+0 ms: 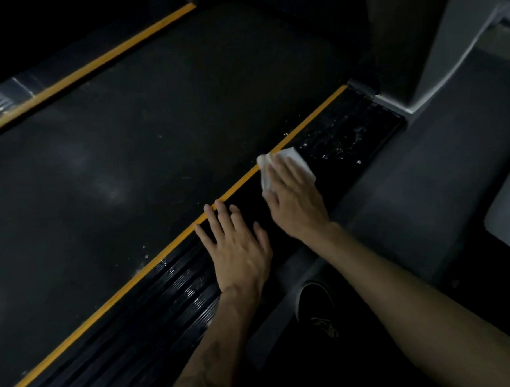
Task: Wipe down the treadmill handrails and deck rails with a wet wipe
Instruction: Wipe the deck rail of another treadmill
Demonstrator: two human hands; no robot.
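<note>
**Desk:** Where is the wipe, and what's the grip on it?

**Photographer:** The wet wipe (287,165) lies on the right deck rail (342,137), pressed flat under the right hand (295,203); fingers spread over it, not clenched. The left hand (238,249) rests flat on the same rail, nearer the camera, released and holding nothing.

**Desk:** What could go wrong?

**Photographer:** White specks lie ahead of the wipe. With only a flat press, the wipe may bunch or slip out, or push grit over the yellow strip (241,185) onto the belt (157,124).

**Desk:** Anything in the way?

**Photographer:** The grey upright post (434,39) closes the rail's far end. A dark shoe (317,304) stands on the floor beside the deck. The far rail (24,89) lies well apart, across the belt.
</note>
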